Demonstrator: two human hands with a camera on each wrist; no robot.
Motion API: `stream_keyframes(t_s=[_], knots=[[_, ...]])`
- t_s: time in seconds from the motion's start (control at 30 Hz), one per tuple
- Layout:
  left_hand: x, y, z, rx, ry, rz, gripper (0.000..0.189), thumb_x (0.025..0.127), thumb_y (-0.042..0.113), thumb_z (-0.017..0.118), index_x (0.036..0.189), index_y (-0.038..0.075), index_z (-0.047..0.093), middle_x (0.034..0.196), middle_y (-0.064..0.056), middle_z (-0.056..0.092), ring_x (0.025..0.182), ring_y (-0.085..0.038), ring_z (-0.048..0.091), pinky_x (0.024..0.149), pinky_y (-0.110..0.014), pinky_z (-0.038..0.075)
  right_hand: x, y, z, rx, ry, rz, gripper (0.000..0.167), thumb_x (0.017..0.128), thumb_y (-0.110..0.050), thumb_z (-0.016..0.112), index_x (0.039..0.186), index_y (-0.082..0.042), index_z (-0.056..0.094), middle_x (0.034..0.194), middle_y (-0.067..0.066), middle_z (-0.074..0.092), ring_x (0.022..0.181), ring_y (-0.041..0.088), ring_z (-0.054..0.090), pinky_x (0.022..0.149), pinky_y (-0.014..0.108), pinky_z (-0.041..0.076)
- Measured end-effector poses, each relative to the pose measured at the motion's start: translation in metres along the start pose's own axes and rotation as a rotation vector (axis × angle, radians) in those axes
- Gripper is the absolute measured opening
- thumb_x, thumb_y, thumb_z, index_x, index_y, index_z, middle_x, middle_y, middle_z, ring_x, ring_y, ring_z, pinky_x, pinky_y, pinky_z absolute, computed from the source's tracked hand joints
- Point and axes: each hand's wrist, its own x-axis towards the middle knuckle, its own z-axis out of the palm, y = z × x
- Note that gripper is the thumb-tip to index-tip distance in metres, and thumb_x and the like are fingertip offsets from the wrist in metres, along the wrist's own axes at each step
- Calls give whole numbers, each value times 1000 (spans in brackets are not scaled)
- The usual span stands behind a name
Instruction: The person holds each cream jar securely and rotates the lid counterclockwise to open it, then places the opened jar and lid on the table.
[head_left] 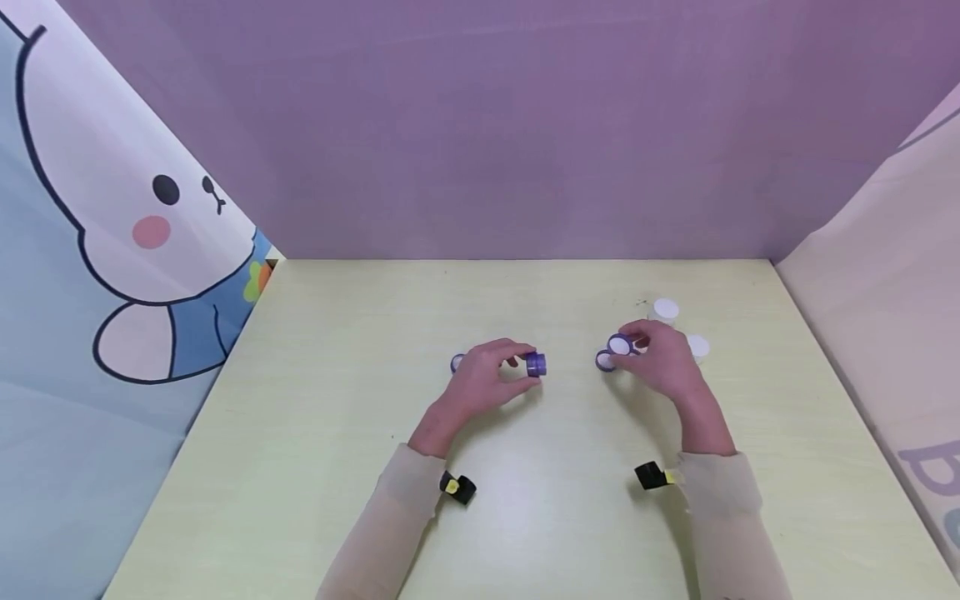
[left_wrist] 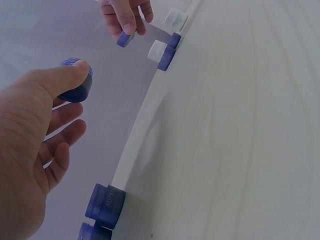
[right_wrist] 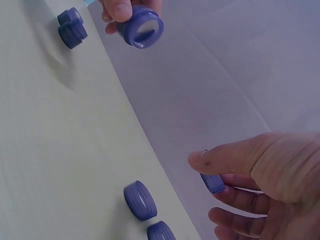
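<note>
The left hand's point(head_left: 487, 375) thumb and fingers are pinching a small blue-purple, round, stepped jar point(head_left: 536, 365) by its opposite sides, at the centre of the head frame. The jar is hanging sideways above the table. The right hand point(head_left: 663, 358), right of centre, is grasping a shallow blue-purple, round lid with a white inner disc point(head_left: 620, 344) by its rim.

Both pieces are looking like hard, smooth plastic, so they are probably light, stiff and a little slippery; glass cannot be ruled out. The jar's broad side wall is offering the surest hold, leaving the narrower end free; the lid is best taken by its edge.

Farther out, two similar blue-purple lids point(right_wrist: 140, 201) are lying at the bottom of the right wrist frame, and two more blue-purple jars point(left_wrist: 106, 205) are standing at the lower left of the left wrist frame. Two white round containers point(head_left: 665, 309) are sitting right of centre in the head frame, on the pale wood-grain table point(head_left: 555, 517).
</note>
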Motion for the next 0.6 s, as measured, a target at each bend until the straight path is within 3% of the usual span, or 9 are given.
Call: stream_keyframes(t_s=[0.17,0.4,0.6], knots=[[-2,1,1,-5,-10,-3,42,82,34,79,118,14,69,104,7,68,84,-3,61,69,-20,49,-2,10,-4,-4,9,11,45,84,-19,77,121,1,62,116,20,60,109,39,52,79,45,49],[-2,1,3,1,-29,-4,43,82,34,79,119,13,69,105,5,68,85,-5,61,70,-21,49,-4,20,-12,-2,38,31,47,83,-20,77,123,-1,61,120,21,60,116,43,48,88,53,44],[-1,1,3,6,-14,12,42,82,34,79,118,13,69,104,5,69,84,-4,61,69,-20,49,-6,27,-17,-6,58,49,48,82,-21,79,122,0,61,111,19,64,110,40,51,81,49,47]])
